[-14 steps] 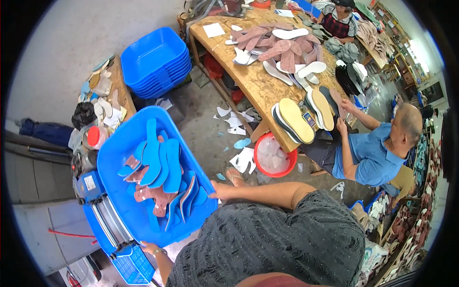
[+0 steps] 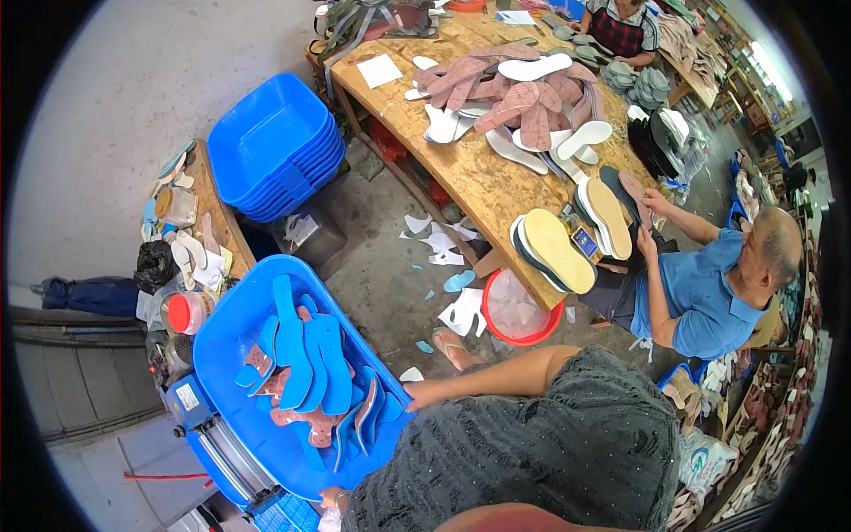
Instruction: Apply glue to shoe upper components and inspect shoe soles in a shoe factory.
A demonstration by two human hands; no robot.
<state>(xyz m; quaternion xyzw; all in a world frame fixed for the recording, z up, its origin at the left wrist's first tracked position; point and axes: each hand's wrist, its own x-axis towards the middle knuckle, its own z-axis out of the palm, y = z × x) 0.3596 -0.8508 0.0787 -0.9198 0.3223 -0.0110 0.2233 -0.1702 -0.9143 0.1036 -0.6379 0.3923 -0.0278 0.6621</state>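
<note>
A large blue plastic tub (image 2: 222,332) is tilted toward me at the lower left. Inside lie several blue shoe insoles (image 2: 306,359) and some mottled pinkish-brown ones (image 2: 321,432), loosely piled. My right hand (image 2: 424,395) is closed on the tub's right rim, its fingers partly hidden behind the edge. At the near corner my left hand (image 2: 333,499) grips the rim too, mostly covered by the tub and my dark clothing. Beneath the tub's left side sits a blue machine with metal rollers (image 2: 232,457).
Stacked blue tubs (image 2: 275,151) stand by the wall. A wooden workbench (image 2: 399,115) bears insole piles; a co-worker (image 2: 709,275) sits at its right end holding an insole. A red bucket (image 2: 523,306) and white scraps (image 2: 461,310) are on the floor. Jars (image 2: 188,312) crowd the left.
The tub and both my hands sit lower in the view, with the tub still held. The whole view has shifted slightly, and the far worker's head has left the frame.
</note>
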